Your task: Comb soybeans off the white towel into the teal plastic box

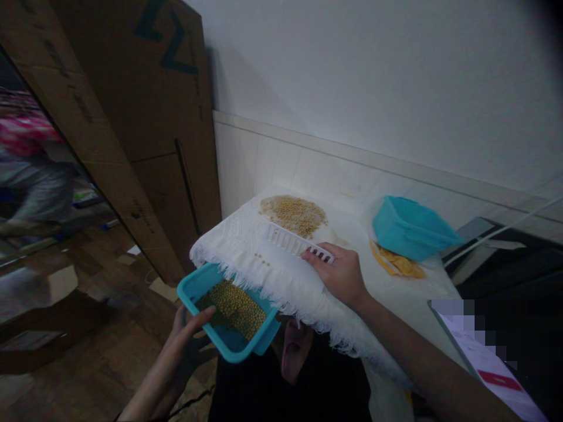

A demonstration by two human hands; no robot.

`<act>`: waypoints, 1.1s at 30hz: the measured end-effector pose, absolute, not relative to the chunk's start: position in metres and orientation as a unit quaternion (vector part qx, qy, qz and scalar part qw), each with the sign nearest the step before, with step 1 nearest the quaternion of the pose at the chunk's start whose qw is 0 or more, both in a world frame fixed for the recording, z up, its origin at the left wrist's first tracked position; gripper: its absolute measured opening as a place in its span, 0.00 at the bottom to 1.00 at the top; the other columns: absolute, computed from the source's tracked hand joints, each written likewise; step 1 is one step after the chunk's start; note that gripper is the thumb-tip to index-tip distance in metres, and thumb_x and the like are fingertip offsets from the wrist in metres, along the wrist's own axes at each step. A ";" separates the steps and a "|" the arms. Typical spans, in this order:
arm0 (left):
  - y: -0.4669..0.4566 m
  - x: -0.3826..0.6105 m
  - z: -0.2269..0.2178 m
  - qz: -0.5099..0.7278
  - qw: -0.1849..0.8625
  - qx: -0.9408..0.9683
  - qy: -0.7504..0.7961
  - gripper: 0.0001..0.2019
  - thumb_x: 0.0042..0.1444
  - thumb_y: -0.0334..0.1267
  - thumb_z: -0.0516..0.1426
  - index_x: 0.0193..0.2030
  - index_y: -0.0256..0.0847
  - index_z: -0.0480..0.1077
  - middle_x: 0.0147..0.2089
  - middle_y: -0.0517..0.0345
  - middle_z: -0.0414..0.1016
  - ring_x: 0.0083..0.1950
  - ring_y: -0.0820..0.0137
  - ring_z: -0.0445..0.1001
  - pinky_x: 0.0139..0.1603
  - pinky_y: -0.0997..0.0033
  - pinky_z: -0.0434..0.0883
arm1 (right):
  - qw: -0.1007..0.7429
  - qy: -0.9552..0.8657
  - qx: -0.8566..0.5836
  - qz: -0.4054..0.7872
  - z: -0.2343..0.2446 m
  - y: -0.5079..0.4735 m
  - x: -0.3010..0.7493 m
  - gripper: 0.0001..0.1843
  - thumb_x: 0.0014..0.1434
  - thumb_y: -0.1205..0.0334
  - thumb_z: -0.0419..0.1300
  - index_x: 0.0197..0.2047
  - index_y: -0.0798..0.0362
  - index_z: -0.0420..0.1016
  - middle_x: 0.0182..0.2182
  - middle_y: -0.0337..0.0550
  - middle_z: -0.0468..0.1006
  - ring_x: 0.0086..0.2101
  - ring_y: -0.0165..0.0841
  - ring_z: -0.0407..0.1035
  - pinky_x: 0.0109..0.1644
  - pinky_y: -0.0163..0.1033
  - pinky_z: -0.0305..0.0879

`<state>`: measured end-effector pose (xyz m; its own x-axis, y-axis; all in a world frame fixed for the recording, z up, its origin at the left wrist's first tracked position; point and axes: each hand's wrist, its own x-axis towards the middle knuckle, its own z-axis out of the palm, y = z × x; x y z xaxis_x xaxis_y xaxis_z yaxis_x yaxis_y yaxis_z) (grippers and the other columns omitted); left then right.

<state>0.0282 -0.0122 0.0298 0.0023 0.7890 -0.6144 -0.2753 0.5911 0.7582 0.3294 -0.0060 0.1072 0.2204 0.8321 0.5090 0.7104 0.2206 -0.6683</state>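
a heap of yellow beans [295, 212] lies on a white fringed cloth [235, 234] over a table. our right hand [336, 269] pinches one end of a white slotted strip [285, 239] just in front of it. our left hand [187, 337] holds a teal bin [233, 355], part filled with beans, under the cloth's near edge: thumb over the rim, the other fingers spread outside, partly hidden.

we judge that a quick sweep could send beans past the bin, or through the slots; a few strays [263, 259] lie loose already. the fringe droops into the bin's mouth and could catch beans, and a one-sided grip could let the bin tip.

farther out, a second teal bin [409, 228] rests on a yellow cloth [396, 264] at right. a tall cardboard box [145, 105] hems in our left, and a wall [373, 76] stops the far side.
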 end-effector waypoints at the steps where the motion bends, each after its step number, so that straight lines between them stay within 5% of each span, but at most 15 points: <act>1: -0.012 0.029 0.031 0.398 0.671 0.219 0.586 0.44 0.48 0.42 0.74 0.69 0.56 0.58 0.59 0.42 0.78 0.42 0.51 0.87 0.48 0.40 0.82 | 0.472 -0.622 -0.622 0.060 0.107 -0.005 0.330 0.15 0.59 0.50 0.66 0.30 0.53 0.84 0.20 0.39 0.79 0.20 0.31 0.68 0.26 0.35 0.62; 20: -0.016 0.029 0.040 0.391 0.678 0.236 0.576 0.39 0.54 0.43 0.71 0.69 0.55 0.57 0.61 0.42 0.77 0.42 0.56 0.86 0.49 0.45 0.83 | 0.440 -0.727 -0.525 -0.051 0.099 -0.019 0.301 0.12 0.68 0.59 0.61 0.37 0.52 0.85 0.30 0.44 0.87 0.28 0.34 0.81 0.33 0.34 0.74; 33: -0.013 0.027 0.036 0.388 0.679 0.220 0.583 0.42 0.54 0.43 0.71 0.71 0.59 0.54 0.63 0.43 0.75 0.40 0.58 0.86 0.48 0.46 0.83 | 0.445 -0.775 -0.439 -0.098 0.103 -0.040 0.270 0.14 0.72 0.62 0.58 0.37 0.54 0.83 0.29 0.42 0.86 0.25 0.31 0.79 0.31 0.33 0.73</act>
